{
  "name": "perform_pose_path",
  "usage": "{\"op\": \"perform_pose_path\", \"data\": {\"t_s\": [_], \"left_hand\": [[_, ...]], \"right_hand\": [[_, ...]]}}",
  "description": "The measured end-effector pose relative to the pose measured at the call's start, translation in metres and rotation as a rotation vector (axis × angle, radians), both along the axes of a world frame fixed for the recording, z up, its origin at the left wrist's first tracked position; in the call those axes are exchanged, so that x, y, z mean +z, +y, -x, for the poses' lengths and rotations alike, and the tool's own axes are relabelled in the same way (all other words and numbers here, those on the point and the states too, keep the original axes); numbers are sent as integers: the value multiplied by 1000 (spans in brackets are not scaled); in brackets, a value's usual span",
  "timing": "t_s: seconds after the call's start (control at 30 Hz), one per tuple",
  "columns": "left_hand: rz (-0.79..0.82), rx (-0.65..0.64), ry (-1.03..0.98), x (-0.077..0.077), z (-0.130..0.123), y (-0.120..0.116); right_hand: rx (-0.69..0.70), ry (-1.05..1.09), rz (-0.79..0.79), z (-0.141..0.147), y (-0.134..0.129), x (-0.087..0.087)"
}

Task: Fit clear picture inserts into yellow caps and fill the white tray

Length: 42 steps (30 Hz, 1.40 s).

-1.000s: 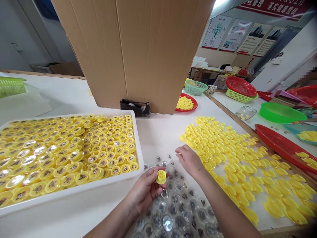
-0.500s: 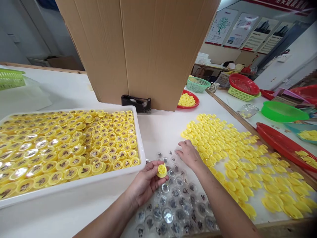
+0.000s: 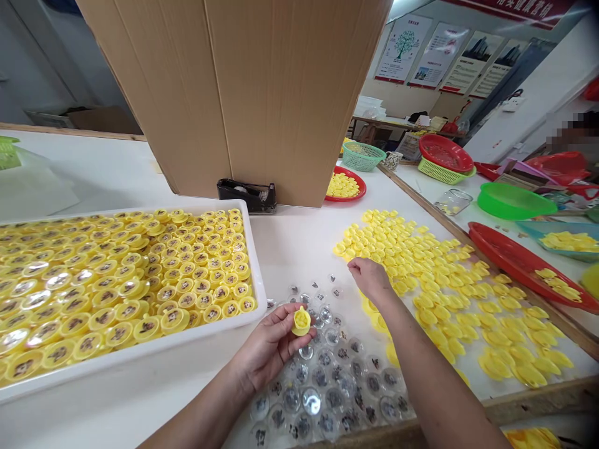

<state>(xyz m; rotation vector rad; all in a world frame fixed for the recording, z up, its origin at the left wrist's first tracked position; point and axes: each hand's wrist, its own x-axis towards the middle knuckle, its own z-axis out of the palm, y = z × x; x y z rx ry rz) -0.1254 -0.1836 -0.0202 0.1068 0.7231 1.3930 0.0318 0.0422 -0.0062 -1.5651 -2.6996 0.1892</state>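
My left hand [image 3: 276, 340] is closed on a small round yellow plastic cup [image 3: 301, 320], pinched between thumb and fingers with its open side facing me. Below and around that hand lie many clear round plastic lids [image 3: 334, 397] with small dark printed pictures. My right hand [image 3: 372, 277] is at the left edge of a wide spread of yellow plastic pieces [image 3: 435, 293]. Its fingers are drawn together; whatever lies between them, if anything, is hidden. Left of both hands, a white tray [image 3: 255, 268] holds rows of yellow cups topped with pictured lids.
A tall cardboard box [image 3: 262, 93] stands at the back, a black tape dispenser [image 3: 248, 196] before it. Behind are a red plate [image 3: 358, 194] of yellow pieces and a green basket [image 3: 362, 156]. Beyond the wooden strip sit a red tray [image 3: 510, 259] and a green basin [image 3: 515, 201].
My right hand has moved right, away from the clear lids towards the yellow pieces, and its fingers have closed together. The left hand keeps the yellow cup. The view has turned slightly right.
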Motion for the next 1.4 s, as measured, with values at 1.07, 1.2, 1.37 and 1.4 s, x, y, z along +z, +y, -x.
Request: {"op": "perform_pose_path", "data": {"t_s": [1.07,1.2,1.37,1.4], "left_hand": [[-102,71,117,4,-9,-5],[-94,88,137,7,-9,-5],[-106,72,219,8,-9,-6],[-107,66,244,8,-9,-6]], "right_hand": [[40,1032,735,10,-154,15],[253,853,376,8,-155,24],[402,766,173,10,-154,32],[417,758,148,10,-154,33]]}}
